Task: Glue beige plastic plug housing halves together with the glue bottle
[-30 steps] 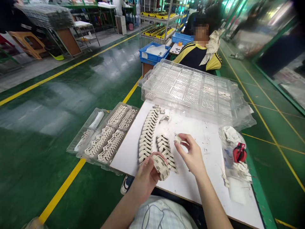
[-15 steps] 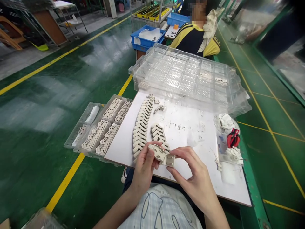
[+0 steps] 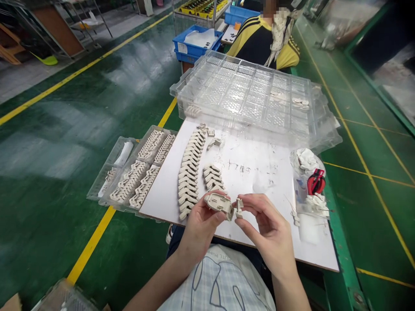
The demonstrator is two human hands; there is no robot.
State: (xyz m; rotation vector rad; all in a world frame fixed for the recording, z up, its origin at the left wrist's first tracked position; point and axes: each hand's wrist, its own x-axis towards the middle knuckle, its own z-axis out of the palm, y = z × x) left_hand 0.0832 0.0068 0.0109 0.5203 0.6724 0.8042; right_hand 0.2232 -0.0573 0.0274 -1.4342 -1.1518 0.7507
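Note:
My left hand [image 3: 202,224] is closed around a beige moulded plastic part [image 3: 218,202] with a rounded end and small slots, its inner side facing up. Between the thumb and fingers of my right hand [image 3: 267,229] is a smaller beige plastic piece [image 3: 239,208], held on edge just right of the larger part. A narrow gap seems to separate the two pieces. Beyond my hands, a short row of nested beige parts [image 3: 213,177] lies on the white board [image 3: 253,172]. A longer curved row of such parts [image 3: 189,172] runs to its left.
Clear plastic trays [image 3: 246,95] are stacked at the board's far end. Left of the board, a compartment tray [image 3: 139,172] holds more beige parts. Red-handled pliers [image 3: 316,182] and white cloth bits lie at the right. A person [image 3: 262,39] sits beyond, near blue bins [image 3: 196,43].
The smaller piece has turned on edge in my right hand and now stands slightly apart from the larger part. My left hand has turned the larger part more level.

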